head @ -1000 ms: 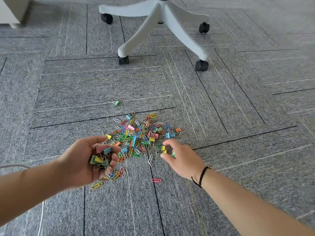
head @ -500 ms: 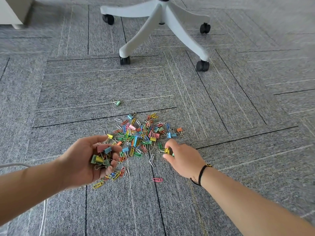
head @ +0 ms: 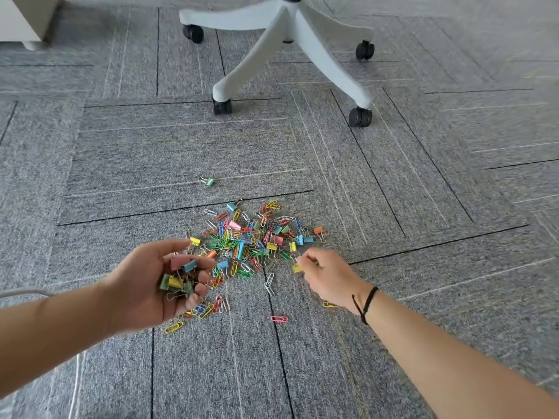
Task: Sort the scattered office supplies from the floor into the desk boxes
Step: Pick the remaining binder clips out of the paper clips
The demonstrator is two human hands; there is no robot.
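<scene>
Several binder clips (head: pixel 180 275) already lie in the cupped left hand (head: pixel 157 281), its fingers curled loosely round them; the right hand (head: pixel 328 275), palm down, pinches a yellow clip (head: pixel 297 269) at the heap's near edge; most of the pile of clips (head: pixel 251 237) remains on the carpet (head: pixel 393 297); one green clip (head: pixel 208 182) lies apart, toward the chair base (head: pixel 284 40); no boxes in view, so sorting looks barely begun.

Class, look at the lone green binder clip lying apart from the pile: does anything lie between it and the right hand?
Yes. The colourful heap of paper clips and binder clips lies between the right hand and the lone green binder clip.
</scene>
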